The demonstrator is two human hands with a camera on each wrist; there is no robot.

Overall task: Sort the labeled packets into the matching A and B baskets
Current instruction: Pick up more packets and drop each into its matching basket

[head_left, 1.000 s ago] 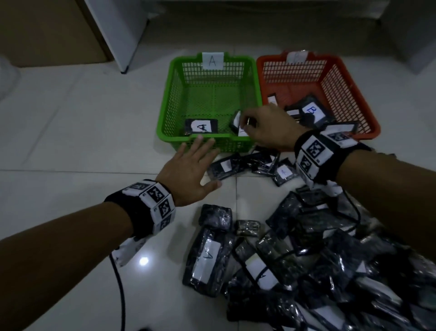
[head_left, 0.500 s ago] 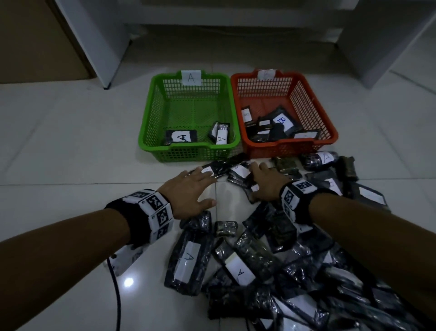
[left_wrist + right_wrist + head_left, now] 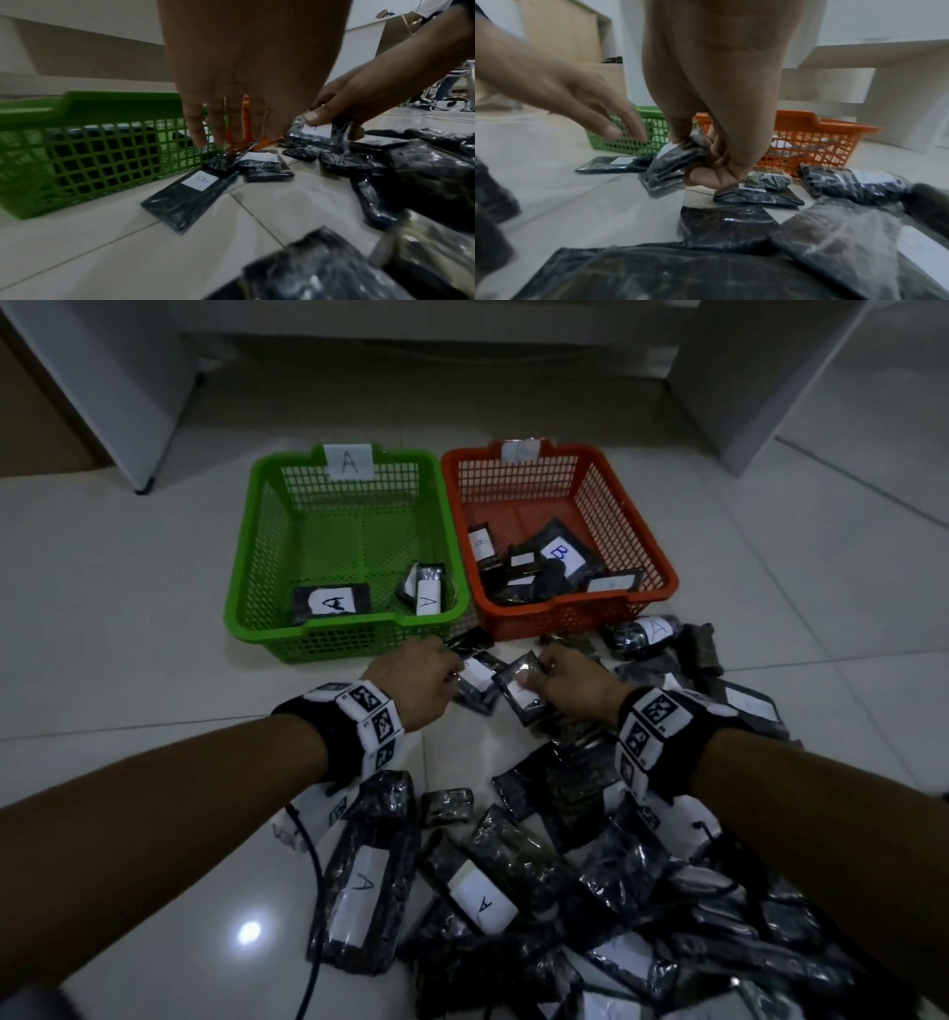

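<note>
Both hands have closed in on the small packets just in front of the baskets since half a second ago, when they lay flat on the floor pile. Now the right hand [image 3: 570,683] pinches a dark packet [image 3: 524,693] between thumb and curled fingers, lifting it off the tiles; the right wrist view shows the grip plainly, the white label corner peeking out beside the thumb. Its letter cannot be read. The left hand [image 3: 418,680] reaches down with straight fingers [image 3: 197,130], tips right at the edge of a crinkly packet beside the green basket [image 3: 241,588], but whether they actually touch it is unclear and nothing is held. A flat packet with a B label [image 3: 190,194] lies on the floor just beside the green basket's front wall. Up in the head view, the green basket carries an A tag on its far rim and holds two A packets [image 3: 334,603] near its front wall. Right beside it, touching, stands the orange basket [image 3: 662,567], with several dark packets inside, one showing a blue B [image 3: 560,552]. A rolled packet marked A [image 3: 642,631] rests on the floor just in front of the orange basket. Nearer the person, a big heap of unsorted dark packets [image 3: 590,891] spreads across the white tiled floor [image 3: 128,618].
</note>
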